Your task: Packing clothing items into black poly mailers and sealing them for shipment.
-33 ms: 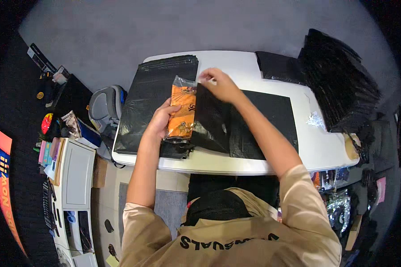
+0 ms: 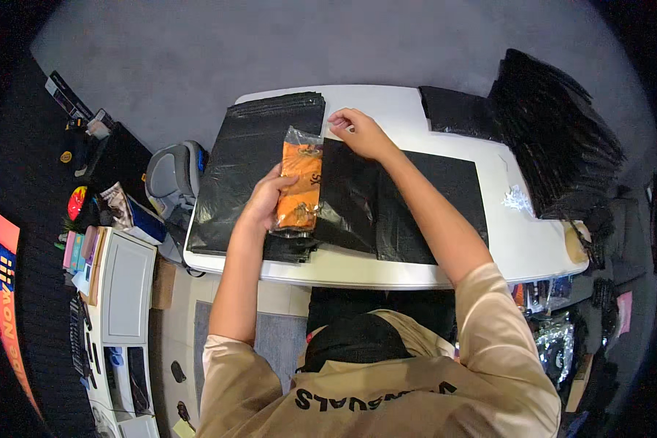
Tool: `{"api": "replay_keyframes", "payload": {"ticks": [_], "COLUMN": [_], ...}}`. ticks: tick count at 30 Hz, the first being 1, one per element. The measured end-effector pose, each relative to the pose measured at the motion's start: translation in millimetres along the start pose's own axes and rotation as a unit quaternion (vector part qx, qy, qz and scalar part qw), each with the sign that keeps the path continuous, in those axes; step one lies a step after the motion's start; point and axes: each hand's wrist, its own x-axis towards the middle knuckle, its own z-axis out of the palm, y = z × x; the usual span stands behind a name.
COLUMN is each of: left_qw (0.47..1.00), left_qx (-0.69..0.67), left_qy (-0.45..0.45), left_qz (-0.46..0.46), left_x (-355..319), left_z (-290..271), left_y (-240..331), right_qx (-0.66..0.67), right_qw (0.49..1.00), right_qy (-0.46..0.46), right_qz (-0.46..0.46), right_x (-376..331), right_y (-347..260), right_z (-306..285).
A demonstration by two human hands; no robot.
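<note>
My left hand [image 2: 266, 197] grips an orange folded item in a clear plastic sleeve [image 2: 298, 186], with the thumb across its front. The sleeve's clear top end sticks up past the orange part. Against its right side stands a black plastic mailing bag [image 2: 347, 193], tilted over the table. My right hand [image 2: 361, 135] is over that bag's far edge, fingers loosely bent and apart, with nothing visible in them. Beneath the left hand lies a stack of black bags [image 2: 233, 160]. Another flat black bag [image 2: 431, 212] rests below my right forearm.
The white table [image 2: 387, 109] has rounded corners. On its right stand a tall fanned pile of black bags [image 2: 547, 139] and a folded black packet [image 2: 460, 113]. A grey chair [image 2: 174, 175] and a white cabinet [image 2: 128, 285] stand to the left.
The right hand's fingers have shifted slightly and look less blurred. The orange packet has turned a little in my left hand and sits slightly further right.
</note>
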Motion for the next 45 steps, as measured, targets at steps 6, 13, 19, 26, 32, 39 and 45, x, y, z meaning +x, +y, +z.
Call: {"api": "replay_keyframes", "payload": {"ticks": [6, 13, 19, 26, 32, 39, 45], "left_qw": [0.999, 0.999, 0.999, 0.997, 0.995, 0.990, 0.997], "left_qx": [-0.032, -0.023, 0.009, 0.023, 0.050, 0.075, 0.019], "left_qy": [0.007, -0.015, -0.039, -0.054, -0.061, -0.078, -0.065], "left_qz": [-0.009, -0.021, -0.036, -0.044, -0.056, -0.089, -0.025], "left_x": [2, 11, 18, 28, 36, 47, 52], "left_z": [13, 15, 21, 42, 43, 29, 12], "left_y": [-7, -3, 5, 16, 17, 18, -1], "right_qx": [-0.125, 0.148, 0.259, 0.179, 0.105, 0.092, 0.118], "right_qw": [0.932, 0.916, 0.902, 0.938, 0.961, 0.952, 0.955], "right_qy": [-0.296, -0.296, -0.226, -0.203, -0.183, -0.203, -0.194], "right_qz": [0.169, 0.229, 0.260, 0.217, 0.177, 0.209, 0.192], "right_x": [58, 53, 47, 51, 52, 52, 47], "right_y": [49, 55, 68, 78, 75, 82, 66], "right_z": [21, 13, -2, -7, -6, -8, -6]}}
